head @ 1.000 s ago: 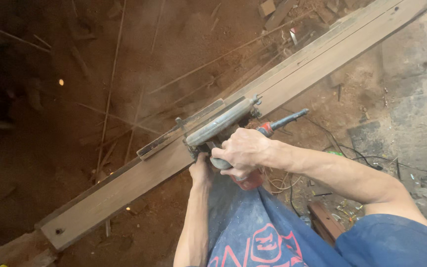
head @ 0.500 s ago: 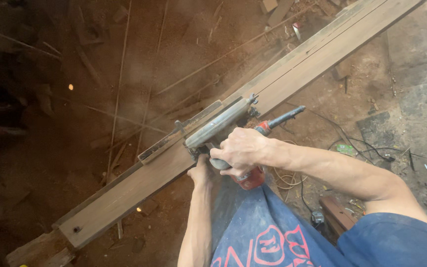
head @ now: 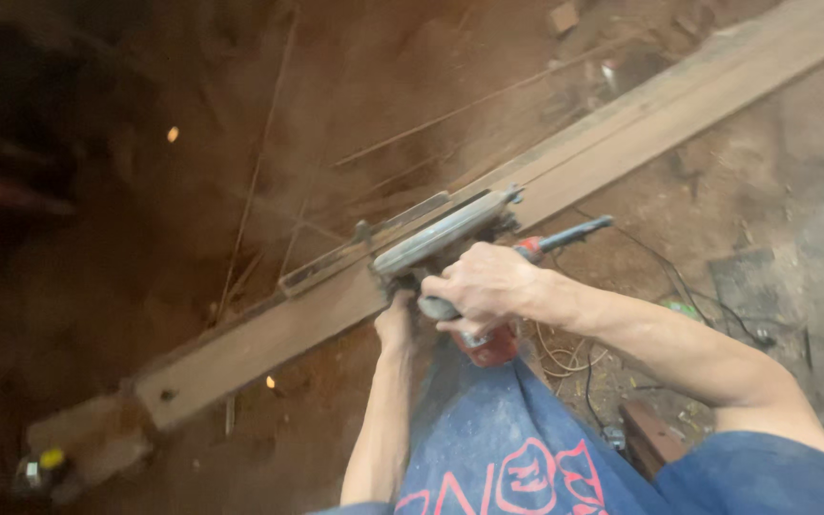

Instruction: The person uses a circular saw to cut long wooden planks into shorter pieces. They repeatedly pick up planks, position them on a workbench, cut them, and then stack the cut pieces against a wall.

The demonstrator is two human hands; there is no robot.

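Power saw [head: 450, 238] on the long plank [head: 622, 143], both hands behind it, cable [head: 660, 272] to the right

**Free room and obstacles around the plank**

The long brown wooden plank [head: 269, 334] runs diagonally from lower left to upper right and bars any straight path across. The grey-and-red power saw [head: 445, 243] sits on it at mid-length, filling its width there. Toward the lower-left end the plank's top lies bare. Beyond the plank, thin pale sticks [head: 259, 172] cross the dusty floor. On the near side, tangled dark cables [head: 660, 277] and a dark wooden block [head: 650, 434] crowd the ground.
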